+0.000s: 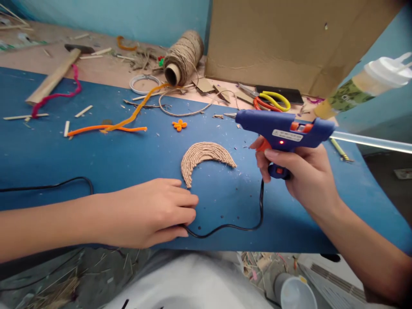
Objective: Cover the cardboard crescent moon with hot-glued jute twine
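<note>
My right hand (305, 174) is wrapped round the handle of a blue hot glue gun (264, 124), with fingers at its orange trigger. Its metal nozzle points left, a red light glows on its side, and a clear glue stick (370, 142) juts from the back. My left hand (161, 212) rests on the blue table top, fingers curled together; the gun's black cord (225, 226) comes out between its thumb and fingers. Just beyond those fingertips lies a crescent (206, 152) of coiled jute twine. Farther back is a small orange flower-shaped piece (179, 125).
Behind lie a twine spool (189, 51), a hammer (54, 77), orange pipe cleaners (128, 124), a white ring (144, 84) and scissors (273, 101). A cardboard sheet (289, 38) leans at the wall. A lidded drink cup (360, 88) stands at right, near the table's edge.
</note>
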